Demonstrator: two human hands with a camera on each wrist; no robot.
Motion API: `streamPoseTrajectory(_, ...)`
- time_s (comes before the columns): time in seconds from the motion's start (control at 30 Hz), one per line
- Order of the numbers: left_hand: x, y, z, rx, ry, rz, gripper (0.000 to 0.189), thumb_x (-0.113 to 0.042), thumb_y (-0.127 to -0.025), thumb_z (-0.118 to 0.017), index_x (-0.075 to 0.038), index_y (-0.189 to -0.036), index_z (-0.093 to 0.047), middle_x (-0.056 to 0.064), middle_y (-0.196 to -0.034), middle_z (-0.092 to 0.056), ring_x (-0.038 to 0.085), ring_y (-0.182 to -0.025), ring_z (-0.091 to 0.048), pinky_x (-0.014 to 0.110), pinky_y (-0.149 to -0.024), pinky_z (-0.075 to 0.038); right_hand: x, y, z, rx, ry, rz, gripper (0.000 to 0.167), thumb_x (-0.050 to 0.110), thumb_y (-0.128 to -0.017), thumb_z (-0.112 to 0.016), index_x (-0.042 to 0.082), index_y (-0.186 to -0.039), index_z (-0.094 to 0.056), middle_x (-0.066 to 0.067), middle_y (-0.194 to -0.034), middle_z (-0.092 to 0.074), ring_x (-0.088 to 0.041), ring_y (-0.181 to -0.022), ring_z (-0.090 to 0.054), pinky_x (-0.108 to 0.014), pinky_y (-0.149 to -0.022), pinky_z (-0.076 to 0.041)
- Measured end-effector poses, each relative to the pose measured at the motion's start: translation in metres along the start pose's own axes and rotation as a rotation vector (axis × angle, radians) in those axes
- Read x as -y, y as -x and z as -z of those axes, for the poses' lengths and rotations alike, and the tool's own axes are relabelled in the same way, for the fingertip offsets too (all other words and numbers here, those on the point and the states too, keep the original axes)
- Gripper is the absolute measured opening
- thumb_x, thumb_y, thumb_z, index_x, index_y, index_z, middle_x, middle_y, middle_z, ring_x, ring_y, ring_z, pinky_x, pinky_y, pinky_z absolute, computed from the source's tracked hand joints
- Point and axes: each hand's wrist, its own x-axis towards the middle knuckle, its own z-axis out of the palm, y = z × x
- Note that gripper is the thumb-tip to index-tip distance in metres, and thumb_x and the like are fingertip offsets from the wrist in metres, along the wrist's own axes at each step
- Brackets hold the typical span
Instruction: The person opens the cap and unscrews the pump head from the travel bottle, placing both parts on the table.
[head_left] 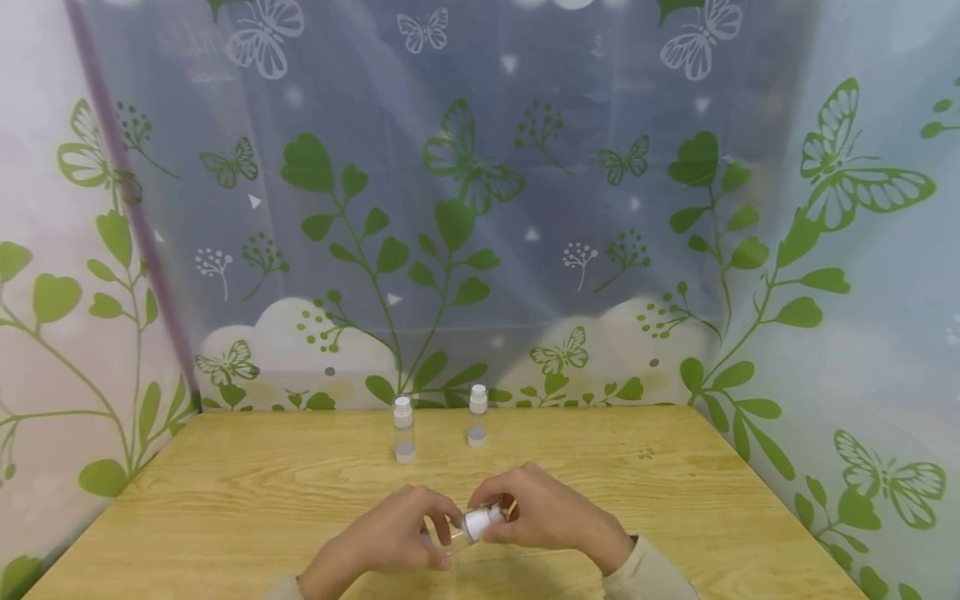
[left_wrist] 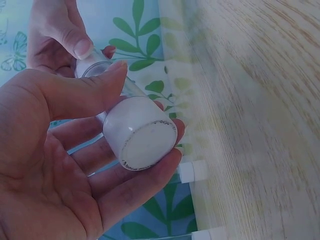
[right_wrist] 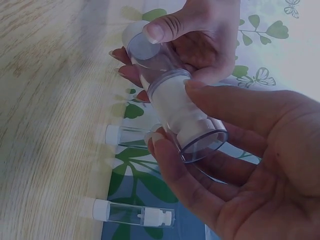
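Between both hands lies a clear pump bottle (head_left: 474,525) with a white collar and white base, tilted above the table. My left hand (head_left: 401,529) grips its lower body, the thumb across the clear wall; the white base (left_wrist: 147,135) faces the left wrist camera. My right hand (head_left: 551,508) pinches the upper end, with thumb and fingers on the clear cap (right_wrist: 205,145) over the white pump head. In the right wrist view, the cap's open-looking round rim points towards the camera. Whether the cap is loose cannot be told.
Two similar bottles stand upright near the back of the wooden table (head_left: 262,475): a left one (head_left: 404,433) and a right one (head_left: 477,417). A printed curtain (head_left: 540,275) with leaves and butterflies hangs behind the table and along its sides.
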Motion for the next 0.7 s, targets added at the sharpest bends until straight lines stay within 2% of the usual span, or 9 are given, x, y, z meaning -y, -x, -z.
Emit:
streamPoseTrajectory(0.43, -0.0032, -0.0021, -0.0002, 0.003, 0.002, 0.009, 0.031, -0.005, -0.079, -0.083, -0.007, -0.109, -0.076, 0.004, -0.088, -0.077, 0.002, -0.074, -0.065, 0.020, -0.068, -0.055, 0.0008, -0.0008, -0.0013, 0.001, -0.007, 0.012, 0.019, 0.010, -0.094, -0.075, 0.012, -0.113, -0.077, 0.000, -0.105, -0.078, 0.005, -0.086, -0.064, -0.016, -0.074, -0.056)
streamPoseTrajectory(0.7, -0.0027, 0.0002, -0.0002, 0.007, 0.003, -0.002, 0.032, -0.003, -0.079, -0.083, -0.003, -0.110, -0.076, 0.009, -0.089, -0.077, 0.003, -0.076, -0.065, 0.020, -0.068, -0.055, 0.0019, -0.0019, -0.0032, -0.019, 0.001, 0.012, 0.023, 0.010, -0.092, -0.076, 0.007, -0.115, -0.078, -0.005, -0.106, -0.080, 0.005, -0.081, -0.067, -0.015, -0.071, -0.056)
